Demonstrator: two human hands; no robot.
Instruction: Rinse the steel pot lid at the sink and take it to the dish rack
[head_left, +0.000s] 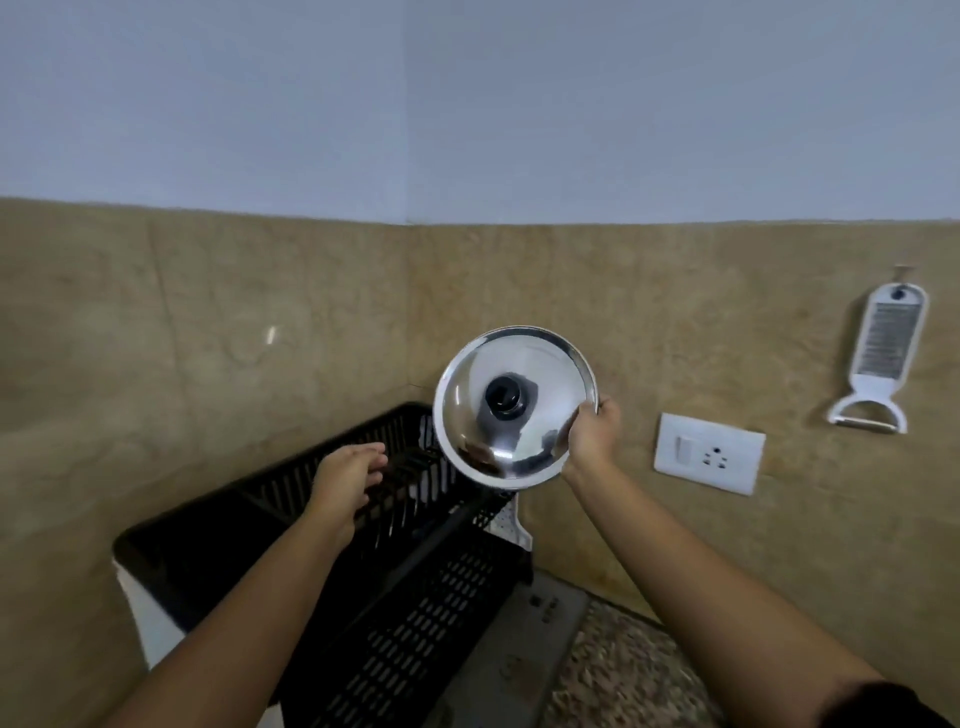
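Observation:
My right hand grips the right rim of the round steel pot lid, which has a black knob at its centre. I hold the lid tilted, its top facing me, above the far right corner of the black plastic dish rack. Over the rack's back part my left hand hovers with fingers loosely spread and nothing in it. The rack's inside is dark and its contents are hard to make out. No sink is in view.
The rack sits in a corner of tan stone-tiled walls on a speckled counter. A white switch and socket plate is on the right wall. A white grater-peeler hangs further right. A white perforated piece sticks out behind the rack.

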